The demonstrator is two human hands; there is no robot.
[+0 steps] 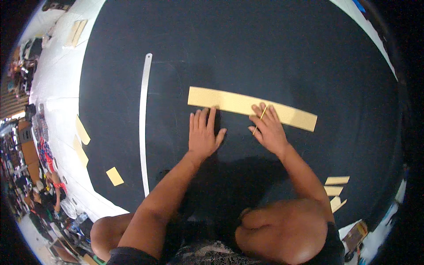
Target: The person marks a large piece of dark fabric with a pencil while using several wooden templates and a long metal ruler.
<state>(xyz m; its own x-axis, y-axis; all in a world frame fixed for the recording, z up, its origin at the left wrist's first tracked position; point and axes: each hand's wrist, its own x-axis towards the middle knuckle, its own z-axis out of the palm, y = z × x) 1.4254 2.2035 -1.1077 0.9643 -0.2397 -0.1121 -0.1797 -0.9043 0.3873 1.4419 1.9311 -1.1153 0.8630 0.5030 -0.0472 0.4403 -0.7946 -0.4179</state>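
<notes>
A long pale-yellow strip lies flat on the black cloth, slanting slightly down to the right. My left hand rests palm down with fingers apart, its fingertips at the strip's near edge, left of the middle. Over the right half of the strip lies my right hand, fingertips touching its surface. A thin yellow pencil-like stick is held between the fingers of that hand. Left of both hands lies a long white metal ruler, running away from me with a hole at its far end.
Several pale-yellow pieces lie about: a small rectangle near left, larger offcuts at the left edge, narrow bits near right. White floor sheeting borders the cloth. Another person sits among clutter at far left.
</notes>
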